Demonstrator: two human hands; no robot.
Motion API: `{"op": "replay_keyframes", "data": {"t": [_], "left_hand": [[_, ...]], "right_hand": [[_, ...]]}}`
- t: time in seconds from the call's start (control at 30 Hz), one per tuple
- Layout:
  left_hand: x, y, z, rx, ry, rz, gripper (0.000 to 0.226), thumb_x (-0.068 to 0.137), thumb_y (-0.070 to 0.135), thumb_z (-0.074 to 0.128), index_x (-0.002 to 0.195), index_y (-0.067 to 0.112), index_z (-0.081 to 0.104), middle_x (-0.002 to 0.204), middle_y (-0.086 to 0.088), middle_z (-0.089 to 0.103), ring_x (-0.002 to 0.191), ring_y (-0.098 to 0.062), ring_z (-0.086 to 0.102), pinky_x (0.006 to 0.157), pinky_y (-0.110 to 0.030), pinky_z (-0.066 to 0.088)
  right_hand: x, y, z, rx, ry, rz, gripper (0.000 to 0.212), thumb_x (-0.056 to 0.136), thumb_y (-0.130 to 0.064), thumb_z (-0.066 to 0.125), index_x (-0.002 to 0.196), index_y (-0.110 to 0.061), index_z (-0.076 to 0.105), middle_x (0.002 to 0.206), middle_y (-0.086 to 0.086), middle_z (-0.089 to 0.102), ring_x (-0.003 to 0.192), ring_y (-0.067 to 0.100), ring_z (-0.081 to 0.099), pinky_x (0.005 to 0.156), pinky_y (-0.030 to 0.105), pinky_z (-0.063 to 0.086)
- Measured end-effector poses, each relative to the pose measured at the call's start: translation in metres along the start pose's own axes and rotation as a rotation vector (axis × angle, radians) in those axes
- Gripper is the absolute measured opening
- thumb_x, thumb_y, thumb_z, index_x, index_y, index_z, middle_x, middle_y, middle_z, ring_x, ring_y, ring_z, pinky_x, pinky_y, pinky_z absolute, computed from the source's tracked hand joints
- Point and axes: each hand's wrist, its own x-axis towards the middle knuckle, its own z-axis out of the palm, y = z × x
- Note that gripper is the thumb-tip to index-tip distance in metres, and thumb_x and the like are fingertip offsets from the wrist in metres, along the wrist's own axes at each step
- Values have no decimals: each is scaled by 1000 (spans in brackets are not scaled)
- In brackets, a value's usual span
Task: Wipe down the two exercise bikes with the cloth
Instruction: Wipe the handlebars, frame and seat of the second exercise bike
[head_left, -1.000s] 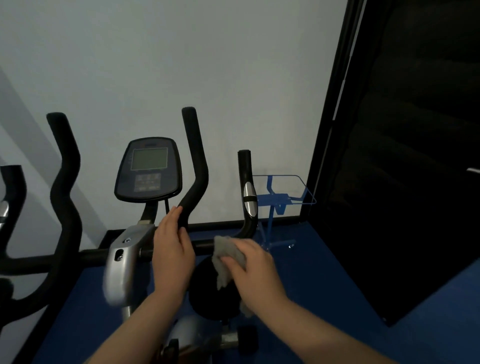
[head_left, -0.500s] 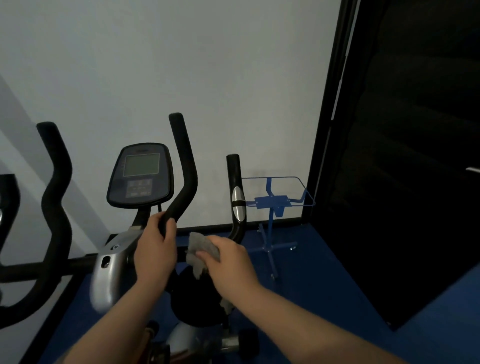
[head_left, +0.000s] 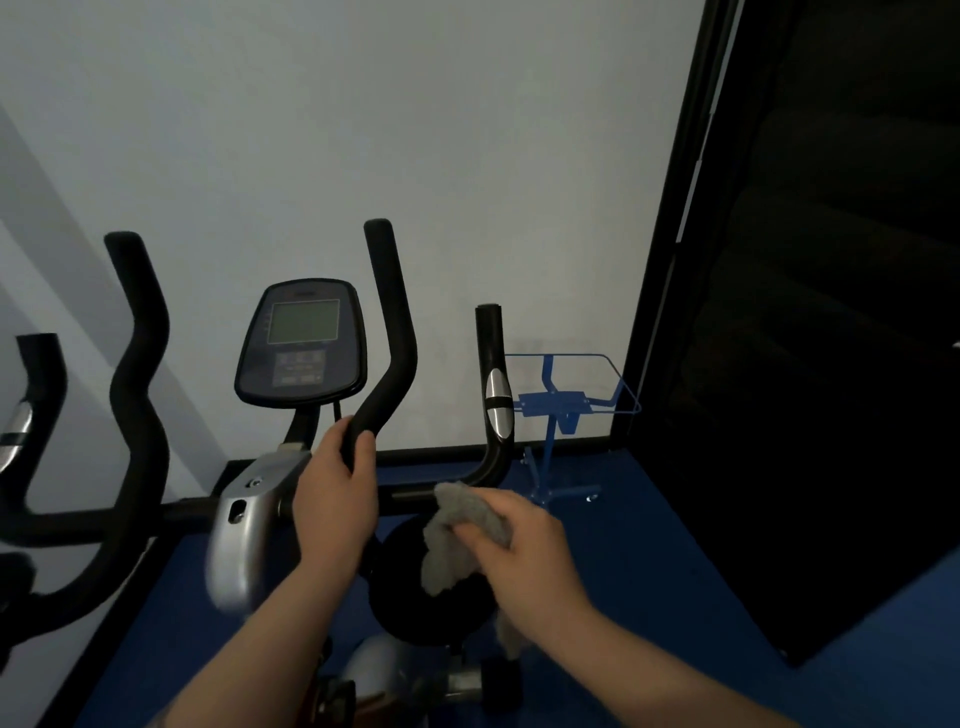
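Note:
An exercise bike stands in front of me, with a dark console (head_left: 301, 343) and black handlebars. My left hand (head_left: 335, 499) grips the base of the inner right handlebar (head_left: 389, 332), fingers curled round it. My right hand (head_left: 524, 545) holds a grey cloth (head_left: 457, 530) against the horizontal bar, just below the bend of the outer right grip (head_left: 493, 384). Part of the cloth hangs down over the round black housing (head_left: 410, 597). Only the black handlebars (head_left: 140, 395) of a second bike show at the left edge.
A blue wire stand (head_left: 566, 405) rests on the blue floor to the right of the bike. Behind both bikes is a white wall (head_left: 363, 130). A tall dark panel (head_left: 831, 312) fills the right side.
The cloth and my right hand have shifted along the horizontal bar toward the outer grip. My left hand stays gripping the inner handlebar. The view has swung a little.

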Motion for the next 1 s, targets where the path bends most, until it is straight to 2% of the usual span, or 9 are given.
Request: {"op": "replay_keyframes", "data": {"t": [0.1,0.17,0.23,0.3,0.4,0.5,0.63,0.77,1.0], "left_hand": [[1,-1,0,-23,3,-6,36,97,39,48,130,25,55,101,3,62,89,-13,54,75,-31,39],[1,-2,0,-38,0,-14,36,98,38,47,130,24,55,101,5,61,92,-13,55,76,-31,38],[2,-3,0,-66,-3,-23,36,99,35,45,132,23,55,105,4,62,97,-13,55,80,-31,40],[4,-4,0,-81,7,-26,35,100,33,44,131,23,57,109,1,64,98,-13,55,81,-31,40],[6,-6,2,-70,29,-34,32,99,33,45,127,25,59,108,0,66,95,-14,56,80,-33,40],[6,-5,1,-54,13,-33,32,99,34,44,126,24,59,109,-1,67,100,-19,59,82,-35,42],[6,-6,1,-49,-2,-14,35,100,34,43,129,23,57,109,0,66,96,-15,57,79,-32,41],[6,-8,2,-54,14,-3,32,100,35,44,127,25,58,105,0,66,94,-16,58,77,-32,41],[6,-2,0,-31,-4,5,33,100,34,42,126,23,58,106,-1,67,96,-18,60,81,-35,45]], "right_hand": [[29,-11,-18,-22,108,-204,27,90,-14,67,107,-36,69,102,-17,66,97,0,62,82,14,49],[59,-16,-29,-280,105,-374,29,90,-21,68,117,-27,67,113,-12,65,106,3,57,99,20,42],[78,-11,-32,-658,-94,-452,35,92,-36,64,126,-27,62,121,-9,63,118,11,49,116,26,14],[83,5,-23,-842,-327,-461,38,94,-45,56,127,-25,60,122,-7,63,120,15,47,118,27,-3],[91,10,2,-925,-454,-434,38,97,-49,48,116,-20,62,112,1,65,104,19,58,116,39,23],[108,-13,16,-951,-647,-282,38,98,-52,43,112,-20,58,107,5,64,97,24,59,86,41,47],[114,-17,-9,-968,-783,-361,35,99,-47,45,126,-27,56,111,3,62,96,18,57,83,38,48],[105,-4,-29,-948,-726,-489,41,98,-44,48,138,-38,48,121,-4,58,102,14,55,78,29,42],[117,-12,6,-817,-762,-292,36,98,-44,49,132,-32,55,115,0,63,102,17,58,83,33,45]]}}
